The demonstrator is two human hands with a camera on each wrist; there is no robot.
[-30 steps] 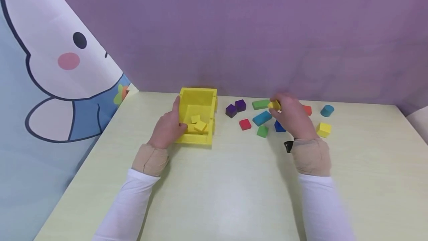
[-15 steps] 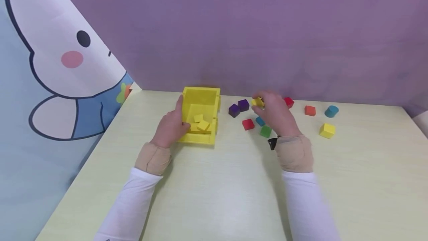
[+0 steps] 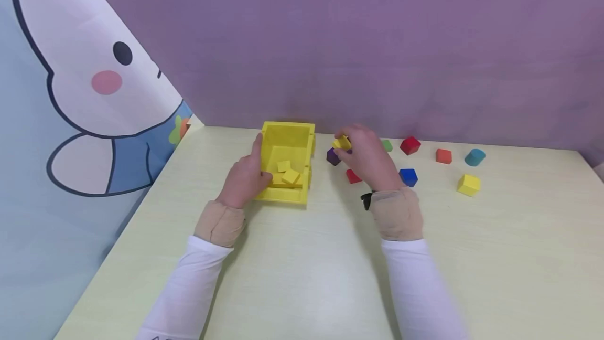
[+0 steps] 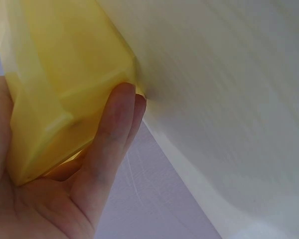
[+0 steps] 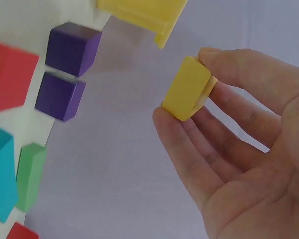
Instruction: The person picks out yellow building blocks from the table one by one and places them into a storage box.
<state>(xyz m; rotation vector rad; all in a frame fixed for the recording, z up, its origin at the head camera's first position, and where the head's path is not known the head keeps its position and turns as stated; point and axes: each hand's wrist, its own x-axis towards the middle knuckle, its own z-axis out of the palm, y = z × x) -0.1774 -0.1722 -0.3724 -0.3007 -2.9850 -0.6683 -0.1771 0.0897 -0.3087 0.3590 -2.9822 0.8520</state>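
A yellow plastic box (image 3: 289, 134) stands near the back of the table, with several flat yellow blocks (image 3: 291, 176) lying inside at its near end. My left hand (image 3: 243, 180) holds the box by its left wall, thumb over the rim; fingers (image 4: 114, 119) lie along the outside in the left wrist view. To the right of the box, my right hand (image 3: 370, 157) pinches a yellow block (image 5: 187, 88) between thumb and fingertips, raised above the table. Two purple cubes (image 5: 72, 48) sit just below it, one mostly hidden by that hand in the head view.
Right of that hand are a red cube (image 3: 410, 145), a blue cube (image 3: 408, 177), an orange-red block (image 3: 443, 156), a teal cylinder (image 3: 474, 157) and a yellow cube (image 3: 469, 185). Teal (image 5: 1, 174) and green (image 5: 31, 177) blocks lie nearby. A purple cloth (image 3: 377, 56) hangs behind.
My right hand has carried the yellow block left, from above the green block to above the purple cubes, nearer the box. The left hand keeps its hold. The whole head view shifts slightly.
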